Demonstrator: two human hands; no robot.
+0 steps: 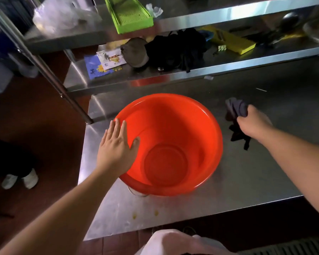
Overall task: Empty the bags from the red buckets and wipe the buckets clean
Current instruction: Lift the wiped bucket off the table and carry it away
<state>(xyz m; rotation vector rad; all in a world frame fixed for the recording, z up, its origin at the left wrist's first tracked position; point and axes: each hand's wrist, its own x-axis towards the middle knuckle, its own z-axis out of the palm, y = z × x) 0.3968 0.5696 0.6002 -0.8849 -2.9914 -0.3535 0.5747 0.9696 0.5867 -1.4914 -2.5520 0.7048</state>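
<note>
Bucket (170,144) upright on the counter (247,172), no bag inside, wiping not yet begun.

Left hand (116,144) lies flat on the near-left rim with fingers straight and thumb hooked just over the edge, so that grip is open and only steadying. Right hand (252,120) has its fingers curled round a dark cloth (235,109), which trails on the counter just beside the bucket's right wall. Inner surface appears dry and free of residue, though glare on the red plastic makes small marks hard to rule out. Recommended method: keep the left palm pressing down so the bucket cannot slide on the steel, bunch the cloth into a firm pad, start at the rim and work round the wall in overlapping passes, finishing on the base ring where dirt would collect.
</note>
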